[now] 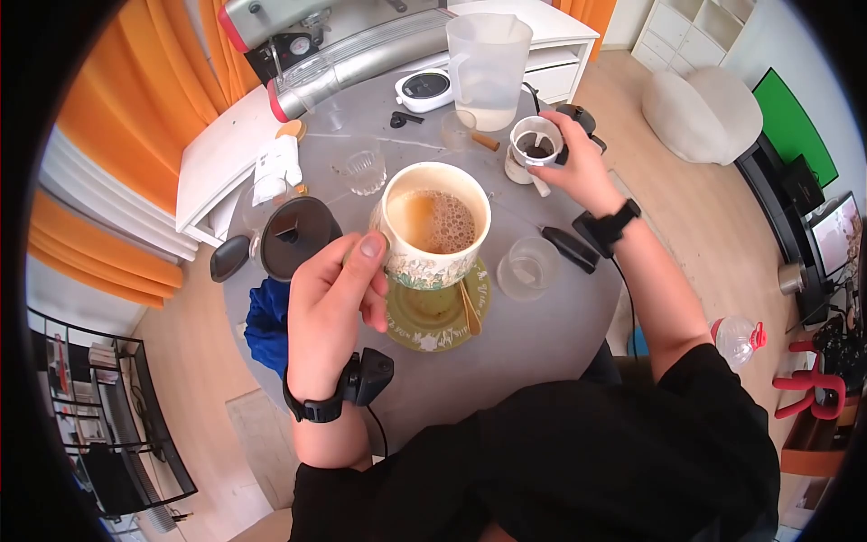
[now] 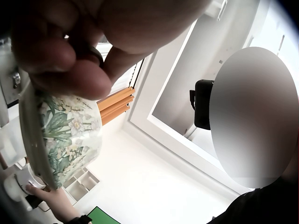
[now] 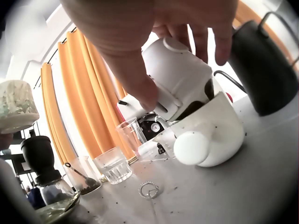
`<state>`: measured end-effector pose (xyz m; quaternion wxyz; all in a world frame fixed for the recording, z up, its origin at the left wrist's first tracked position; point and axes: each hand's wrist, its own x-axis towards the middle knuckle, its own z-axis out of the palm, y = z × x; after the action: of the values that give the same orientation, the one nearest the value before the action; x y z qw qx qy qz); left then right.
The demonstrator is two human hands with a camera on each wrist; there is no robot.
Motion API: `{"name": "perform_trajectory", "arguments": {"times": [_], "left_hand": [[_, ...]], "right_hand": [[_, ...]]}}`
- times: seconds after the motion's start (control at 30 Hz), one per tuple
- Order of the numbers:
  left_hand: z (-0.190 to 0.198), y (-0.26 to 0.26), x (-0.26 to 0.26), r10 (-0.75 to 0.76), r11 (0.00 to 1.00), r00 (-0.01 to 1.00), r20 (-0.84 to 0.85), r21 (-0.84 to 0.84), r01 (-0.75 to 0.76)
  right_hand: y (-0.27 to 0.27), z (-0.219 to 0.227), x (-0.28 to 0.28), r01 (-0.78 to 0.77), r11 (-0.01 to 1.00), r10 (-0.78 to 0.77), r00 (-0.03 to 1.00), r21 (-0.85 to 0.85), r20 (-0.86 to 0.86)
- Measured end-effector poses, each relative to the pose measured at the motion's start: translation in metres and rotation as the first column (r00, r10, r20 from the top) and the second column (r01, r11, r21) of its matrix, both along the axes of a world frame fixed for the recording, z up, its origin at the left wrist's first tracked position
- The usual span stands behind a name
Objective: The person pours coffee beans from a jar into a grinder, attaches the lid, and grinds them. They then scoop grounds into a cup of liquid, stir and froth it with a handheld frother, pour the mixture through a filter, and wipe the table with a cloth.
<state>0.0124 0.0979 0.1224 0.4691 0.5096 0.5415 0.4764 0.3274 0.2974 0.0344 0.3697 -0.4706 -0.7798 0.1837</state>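
Note:
My left hand [image 1: 325, 294] holds a floral cup [image 1: 432, 271] by its side, raised over the table. Brown, bubbly liquid [image 1: 442, 221] shows inside it. Under the cup lies a green saucer [image 1: 424, 339] with a gold spoon [image 1: 471, 312] on it. My right hand [image 1: 582, 163] grips a white cup-like holder [image 3: 177, 70], with dark coffee grounds [image 1: 539, 146] inside. In the right wrist view this holder is tilted over a white vessel with a rounded handle [image 3: 229, 133], overlapping its rim. The left wrist view shows the floral cup's outside below my fingers.
A clear pitcher [image 1: 488, 68] and a round scale [image 1: 424, 86] stand at the back. Nearer are a ribbed glass [image 1: 364, 172], a plain glass [image 1: 526, 269] and a black handheld frother [image 1: 571, 248]. A black-topped grinder [image 1: 298, 237] and blue cloth [image 1: 268, 325] lie left. A black kettle [image 3: 266, 70] stands right.

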Motion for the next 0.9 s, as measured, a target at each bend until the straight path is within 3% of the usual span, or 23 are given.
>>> {"name": "perform_trajectory", "arguments": {"times": [0.07, 0.2, 0.33, 0.5, 0.8, 0.87, 0.9], "left_hand": [[0.0, -0.001, 0.0, 0.01, 1.0, 1.0, 0.001, -0.007, -0.01], [-0.002, 0.0, 0.005, 0.035, 0.999, 0.999, 0.002, 0.011, -0.035], [-0.004, -0.001, 0.014, 0.088, 0.994, 0.996, -0.017, 0.067, -0.087], [-0.009, 0.0, 0.023, 0.041, 0.997, 0.984, 0.175, 0.056, -0.051], [-0.019, -0.009, 0.05, 0.037, 0.987, 0.999, 0.01, 0.156, -0.038], [-0.015, -0.01, 0.052, 0.019, 0.984, 0.995, -0.099, 0.18, -0.001], [-0.013, -0.01, 0.054, 0.022, 0.984, 0.994, -0.111, 0.176, -0.002]], "right_hand": [[-0.036, 0.024, -0.004, -0.06, 0.994, 0.064, 0.997, 0.093, -0.048], [-0.097, 0.049, -0.005, -0.158, 0.984, 0.164, 0.983, 0.079, -0.079], [-0.126, 0.034, 0.004, -0.242, 0.97, 0.238, 0.958, -0.006, -0.159], [-0.138, 0.006, 0.007, -0.286, 0.957, 0.279, 0.95, -0.035, -0.139], [-0.136, -0.014, 0.004, -0.338, 0.94, 0.314, 0.909, -0.045, -0.275], [-0.136, -0.017, 0.005, -0.375, 0.906, 0.281, 0.88, -0.196, -0.382], [-0.136, -0.018, 0.005, -0.38, 0.904, 0.282, 0.875, -0.195, -0.394]]}}
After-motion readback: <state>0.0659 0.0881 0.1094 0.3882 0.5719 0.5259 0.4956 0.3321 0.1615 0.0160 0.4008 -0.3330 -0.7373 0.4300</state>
